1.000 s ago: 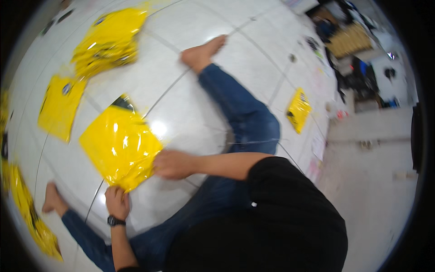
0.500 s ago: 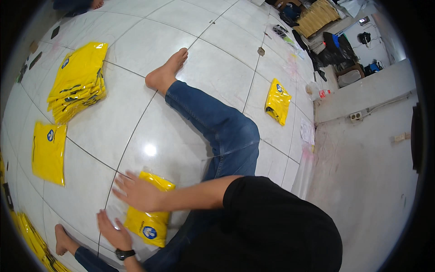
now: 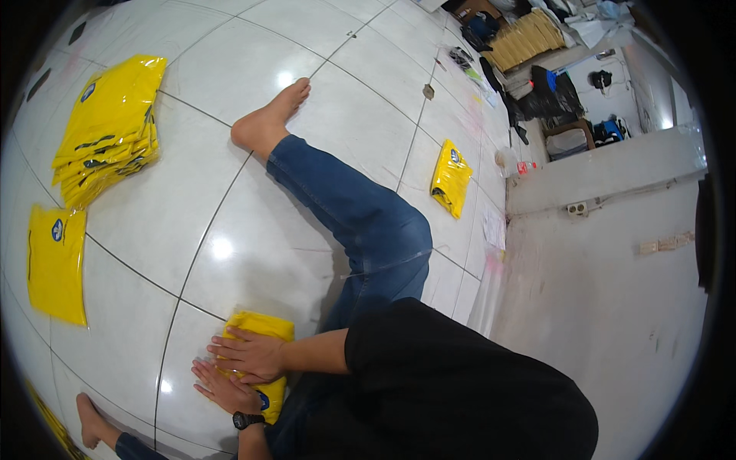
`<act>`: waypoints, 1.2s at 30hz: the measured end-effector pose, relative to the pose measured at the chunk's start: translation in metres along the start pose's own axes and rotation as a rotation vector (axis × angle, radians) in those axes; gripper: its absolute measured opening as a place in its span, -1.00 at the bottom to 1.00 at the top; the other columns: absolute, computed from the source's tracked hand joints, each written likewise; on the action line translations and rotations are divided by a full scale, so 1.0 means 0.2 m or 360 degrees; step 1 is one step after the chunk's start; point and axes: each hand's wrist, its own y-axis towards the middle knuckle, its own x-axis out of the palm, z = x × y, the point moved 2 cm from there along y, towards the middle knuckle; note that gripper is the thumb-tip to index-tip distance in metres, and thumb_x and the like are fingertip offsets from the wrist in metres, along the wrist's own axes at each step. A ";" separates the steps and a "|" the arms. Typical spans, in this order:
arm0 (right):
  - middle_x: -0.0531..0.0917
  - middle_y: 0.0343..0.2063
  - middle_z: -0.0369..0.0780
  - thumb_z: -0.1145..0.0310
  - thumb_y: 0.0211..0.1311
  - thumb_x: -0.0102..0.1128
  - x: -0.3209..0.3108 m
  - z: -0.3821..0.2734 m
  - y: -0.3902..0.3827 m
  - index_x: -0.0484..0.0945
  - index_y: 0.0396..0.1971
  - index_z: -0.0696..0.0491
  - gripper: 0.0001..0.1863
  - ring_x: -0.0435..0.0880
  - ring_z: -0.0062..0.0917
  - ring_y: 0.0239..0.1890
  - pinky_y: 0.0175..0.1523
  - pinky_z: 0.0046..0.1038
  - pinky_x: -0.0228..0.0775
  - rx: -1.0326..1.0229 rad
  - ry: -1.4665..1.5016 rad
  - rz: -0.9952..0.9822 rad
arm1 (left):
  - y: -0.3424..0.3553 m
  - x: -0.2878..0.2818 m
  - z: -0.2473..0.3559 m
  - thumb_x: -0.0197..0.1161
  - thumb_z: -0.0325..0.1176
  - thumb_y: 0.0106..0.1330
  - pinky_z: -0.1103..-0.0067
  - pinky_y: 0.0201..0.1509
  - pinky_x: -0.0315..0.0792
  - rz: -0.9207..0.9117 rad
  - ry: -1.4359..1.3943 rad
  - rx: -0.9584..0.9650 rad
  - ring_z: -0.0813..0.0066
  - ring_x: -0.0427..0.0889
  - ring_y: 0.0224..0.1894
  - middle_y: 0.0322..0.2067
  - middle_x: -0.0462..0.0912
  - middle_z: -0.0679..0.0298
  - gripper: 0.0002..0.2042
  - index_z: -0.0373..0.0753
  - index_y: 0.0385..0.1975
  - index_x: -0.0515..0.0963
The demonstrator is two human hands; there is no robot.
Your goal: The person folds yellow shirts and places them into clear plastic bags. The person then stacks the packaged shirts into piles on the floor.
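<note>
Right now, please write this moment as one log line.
left hand: flat on folded yellow packet | right hand: pressing same packet | packet: on white tile floor

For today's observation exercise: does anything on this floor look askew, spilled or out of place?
Nothing looks spilled or damaged. One yellow packet lies alone near the wall, apart from the stack of yellow packets and the single flat packet. Both hands, left hand and right hand, press flat on a folded yellow packet.

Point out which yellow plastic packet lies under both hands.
The folded yellow plastic packet beside the jeans-clad leg; both hands press it. The others lie untouched.
</note>
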 end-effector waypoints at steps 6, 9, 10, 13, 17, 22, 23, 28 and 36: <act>0.17 0.52 -0.04 -0.03 0.41 -0.09 0.04 0.01 0.00 0.30 0.42 0.10 -0.29 -0.04 -0.19 0.61 0.62 -0.01 -0.35 -0.0027 -0.0064 0.0042 | 0.00 0.02 -0.02 -0.40 -0.02 0.61 0.05 0.62 -0.32 0.0039 0.0006 0.0015 0.02 -0.07 0.61 0.56 0.01 -0.03 -0.37 -0.30 0.54 0.03; 0.17 0.51 -0.03 -0.02 0.41 -0.10 0.07 0.02 0.02 0.29 0.42 0.12 -0.29 -0.04 -0.18 0.61 0.62 -0.02 -0.36 -0.0001 -0.0045 -0.0030 | 0.00 0.04 -0.02 -0.40 -0.03 0.61 0.06 0.62 -0.33 0.0032 -0.0012 -0.0005 0.03 -0.10 0.62 0.57 -0.02 -0.02 -0.37 -0.30 0.54 0.02; 0.17 0.52 -0.04 -0.02 0.42 -0.11 0.08 0.02 0.01 0.28 0.42 0.12 -0.29 -0.03 -0.18 0.60 0.62 -0.03 -0.37 0.0014 -0.0039 -0.0056 | -0.01 0.04 -0.02 -0.39 -0.03 0.61 0.06 0.62 -0.33 -0.0002 0.0007 -0.0006 0.03 -0.10 0.62 0.57 -0.03 -0.02 -0.37 -0.30 0.54 0.02; 0.18 0.51 -0.04 -0.02 0.44 -0.13 0.07 0.02 0.02 0.34 0.40 0.12 -0.32 0.00 -0.20 0.60 0.62 -0.05 -0.32 0.0007 -0.0080 -0.0004 | 0.01 0.04 -0.02 -0.35 -0.03 0.61 0.06 0.62 -0.34 -0.0081 0.0055 -0.0024 0.03 -0.13 0.62 0.57 -0.03 -0.03 -0.37 -0.32 0.54 0.03; 0.18 0.51 -0.02 0.03 0.42 0.01 0.04 0.02 0.05 0.35 0.39 0.16 -0.32 0.04 -0.20 0.59 0.61 -0.10 -0.22 0.0117 -0.0094 -0.0148 | 0.03 0.04 0.01 -0.21 -0.07 0.58 0.04 0.61 -0.29 -0.0183 0.0021 -0.0054 -0.03 -0.12 0.61 0.55 0.00 -0.09 -0.40 -0.38 0.46 0.14; 0.32 0.43 -0.01 0.11 0.32 0.30 -0.87 0.09 -0.08 0.39 0.37 0.07 -0.32 0.22 -0.19 0.51 0.56 -0.20 0.03 0.0557 0.0720 0.0659 | 0.12 -0.18 0.04 0.22 -0.39 0.30 0.07 0.34 0.28 0.0108 -0.0217 0.0111 -0.12 0.42 0.30 0.20 0.47 -0.19 -0.78 -0.34 -0.14 0.45; 0.46 0.33 -0.03 0.15 0.33 0.32 -1.17 0.15 -0.23 0.40 0.35 0.05 -0.36 0.41 -0.21 0.39 0.46 -0.26 0.24 0.0729 0.0673 0.0922 | 0.16 -0.25 0.04 0.25 -0.41 0.28 0.11 0.21 0.35 -0.0160 -0.0299 -0.0045 -0.11 0.50 0.14 0.05 0.53 -0.15 -0.78 -0.34 -0.16 0.45; 0.75 -0.18 -0.09 0.25 0.21 0.42 -1.83 1.00 -1.51 0.59 0.03 0.19 -0.54 0.74 -0.39 -0.15 -0.04 -0.34 0.57 0.1603 -0.0332 0.2180 | 0.38 -0.64 0.21 0.33 -0.43 0.24 0.28 -0.30 0.48 -0.0649 -0.0758 0.0253 0.04 0.65 -0.39 -0.46 0.61 0.02 -0.78 -0.33 -0.24 0.45; 0.72 -0.11 0.02 0.12 0.14 0.42 -1.41 1.39 -2.26 0.64 0.01 0.07 -0.52 0.68 -0.08 0.05 0.17 -0.16 0.49 0.2732 -0.1667 0.1558 | 0.38 -1.08 0.16 0.20 -0.41 0.46 0.56 0.06 0.50 -0.0072 -0.2368 -0.0539 0.44 0.63 -0.13 -0.09 0.63 0.20 -0.77 -0.28 0.02 0.39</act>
